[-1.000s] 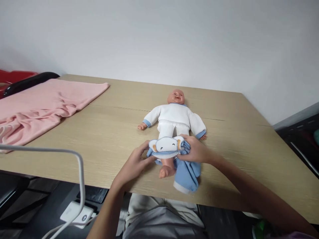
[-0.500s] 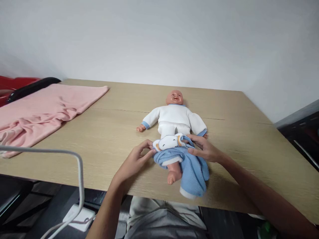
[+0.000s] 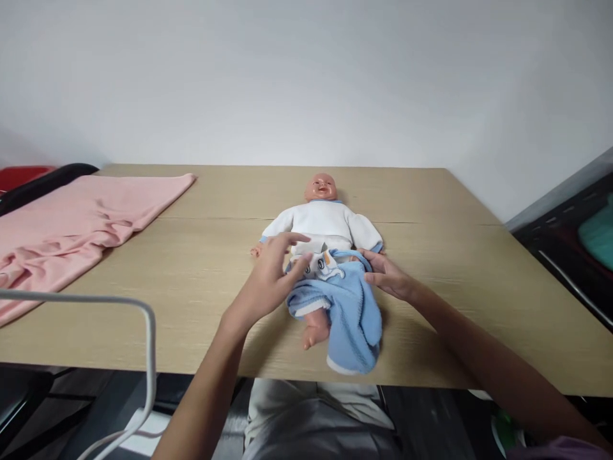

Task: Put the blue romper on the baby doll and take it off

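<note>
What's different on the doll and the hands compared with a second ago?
The left hand has let go of the waistband's side and moved up and inward, open over the white face panel, which now looks more crumpled. The bunched blue trousers have spread out. The right hand stays at the waistband. The doll still lies face up, one foot out; the pink cloth is unchanged.

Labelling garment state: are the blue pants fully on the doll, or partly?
Partly on: one doll foot sticks out of the blue pants, but their other leg shows no foot at its white hem.
</note>
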Demonstrator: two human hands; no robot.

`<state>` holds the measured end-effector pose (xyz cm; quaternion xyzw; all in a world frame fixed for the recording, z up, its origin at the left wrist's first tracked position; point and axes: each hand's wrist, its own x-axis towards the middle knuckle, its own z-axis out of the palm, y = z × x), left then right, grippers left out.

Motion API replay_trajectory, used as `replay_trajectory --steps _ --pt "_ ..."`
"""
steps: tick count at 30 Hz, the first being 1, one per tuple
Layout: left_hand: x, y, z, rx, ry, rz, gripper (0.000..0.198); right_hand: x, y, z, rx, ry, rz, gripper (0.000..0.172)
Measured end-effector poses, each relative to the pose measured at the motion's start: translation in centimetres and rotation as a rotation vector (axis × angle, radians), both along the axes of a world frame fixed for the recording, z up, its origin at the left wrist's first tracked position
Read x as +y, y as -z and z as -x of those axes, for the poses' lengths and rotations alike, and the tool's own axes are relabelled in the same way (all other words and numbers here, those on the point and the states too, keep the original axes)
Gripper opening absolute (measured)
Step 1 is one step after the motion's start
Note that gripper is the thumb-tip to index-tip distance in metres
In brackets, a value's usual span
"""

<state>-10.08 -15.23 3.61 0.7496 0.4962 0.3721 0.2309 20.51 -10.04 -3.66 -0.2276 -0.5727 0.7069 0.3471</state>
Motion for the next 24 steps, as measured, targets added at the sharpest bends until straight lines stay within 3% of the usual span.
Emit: replay_trajectory --steps 4,7,10,13,16,20,24 --pt "3.5 -2.8 -2.5 0.297 0.431 0.161 0.053 -0.1 -0.2 0.0 -0.017 0.003 0.003 0.056" --pt "6.9 -3.2 -3.5 0.398 0.662 0.417 0.055 -0.2 -0.4 0.0 -0.051 -0.025 -0.040 0.049" --pt "9.3 -2.8 -3.9 0.280 0.839 0.532 0.046 -0.4 -1.0 -0.1 -0.108 -0.080 -0.048 0.056" --pt "10.4 -2.0 -3.9 0.102 0.932 0.529 0.037 -0.8 -1.6 -0.4 -0.218 -0.182 0.004 0.063" --pt "10.7 -1.0 -3.9 -0.022 0.949 0.566 0.034 -1.1 -2.1 -0.7 -0.331 -0.267 0.034 0.057" --pt "10.7 0.4 -3.8 -0.115 1.013 0.706 0.045 -1.3 -2.6 -0.8 -0.215 -0.198 0.038 0.054" --pt "10.4 1.6 -3.4 -0.040 1.091 0.862 0.046 -1.0 -2.7 -0.8 -0.133 -0.133 0.037 0.054"
